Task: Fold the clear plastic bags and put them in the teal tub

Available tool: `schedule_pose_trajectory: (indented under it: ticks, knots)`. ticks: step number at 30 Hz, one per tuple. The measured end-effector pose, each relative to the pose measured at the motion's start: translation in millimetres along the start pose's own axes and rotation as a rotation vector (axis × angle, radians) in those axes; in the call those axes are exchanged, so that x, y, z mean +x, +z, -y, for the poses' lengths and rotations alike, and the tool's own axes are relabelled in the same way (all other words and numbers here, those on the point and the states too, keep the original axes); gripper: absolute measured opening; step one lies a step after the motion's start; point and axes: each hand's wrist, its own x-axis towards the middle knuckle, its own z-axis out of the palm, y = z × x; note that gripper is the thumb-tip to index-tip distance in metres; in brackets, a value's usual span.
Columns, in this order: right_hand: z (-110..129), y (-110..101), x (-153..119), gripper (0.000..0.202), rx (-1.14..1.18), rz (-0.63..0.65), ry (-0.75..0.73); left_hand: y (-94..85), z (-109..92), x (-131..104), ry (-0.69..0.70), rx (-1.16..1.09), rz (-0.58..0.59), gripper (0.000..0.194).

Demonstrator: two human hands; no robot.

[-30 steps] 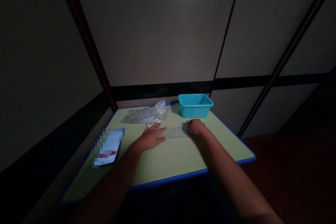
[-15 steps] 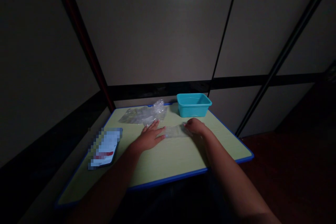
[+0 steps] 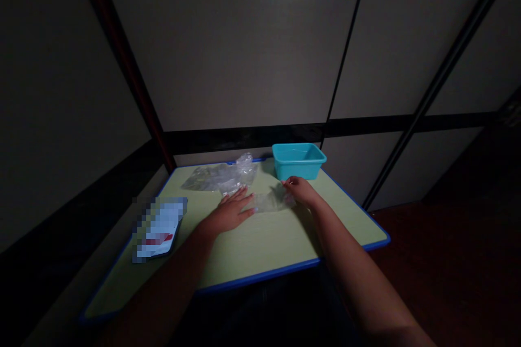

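Observation:
A small clear plastic bag [image 3: 268,201] lies flat on the table between my two hands. My left hand [image 3: 230,214] rests palm down with its fingers spread, the fingertips touching the bag's left end. My right hand [image 3: 299,190] is closed in a pinch at the bag's right end, slightly raised, and seems to lift its edge; the exact grip is too small to see clearly. Behind my left hand lies a larger crumpled clear plastic bag [image 3: 220,177]. The turquoise plastic basket [image 3: 299,169] stands just beyond my right hand.
A phone [image 3: 163,227], its screen blurred out, lies at the left side of the table. The pale green table [image 3: 260,249] has a blue edge and stands against a panelled wall [image 3: 244,65]. Dark reddish floor [image 3: 439,249] shows at the right.
My right hand has risen a little and moved away from me, its pinched fingers now nearer the basket. My left hand stays flat in place. The whole view has shifted slightly.

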Motion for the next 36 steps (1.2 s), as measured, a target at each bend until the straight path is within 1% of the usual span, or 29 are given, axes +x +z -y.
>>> schedule_pose_trajectory:
  ticks: [3, 7, 10, 13, 17, 21, 25, 32, 36]
  knots:
    - [-4, 0, 2, 0.028, 0.025, 0.014, 0.069, -0.9, -3, -1, -0.001, -0.025, 0.008, 0.059]
    - [-11, -1, 4, 0.043, -0.046, 0.062, 0.097, 2.0, -4, -1, -0.014, -0.014, 0.003, 0.061]
    - [-11, -2, 3, 0.052, -0.072, 0.095, 0.128, 5.7, -5, 0, -0.032, 0.017, -0.001, 0.062]
    - [-8, -3, 2, 0.053, -0.054, 0.152, 0.138, 8.9, -8, 2, -0.026, 0.056, -0.018, 0.064]
    - [-7, -2, 1, 0.052, 0.003, 0.196, 0.122, 11.5, -14, 3, -0.005, 0.071, -0.040, 0.063]
    - [-9, -2, 1, 0.058, 0.020, 0.257, 0.111, 12.0, -17, 3, 0.016, 0.058, -0.015, 0.056]
    - [-6, -3, -2, 0.055, 0.035, 0.278, 0.120, 11.4, -18, 2, 0.028, 0.044, 0.000, 0.055]
    - [-2, -5, -4, 0.036, 0.071, 0.241, 0.063, 11.5, -19, 1, 0.010, 0.027, 0.001, 0.060]
    - [-2, -5, -4, 0.030, 0.068, 0.196, 0.040, 10.4, -19, 1, 0.007, 0.018, -0.017, 0.062]
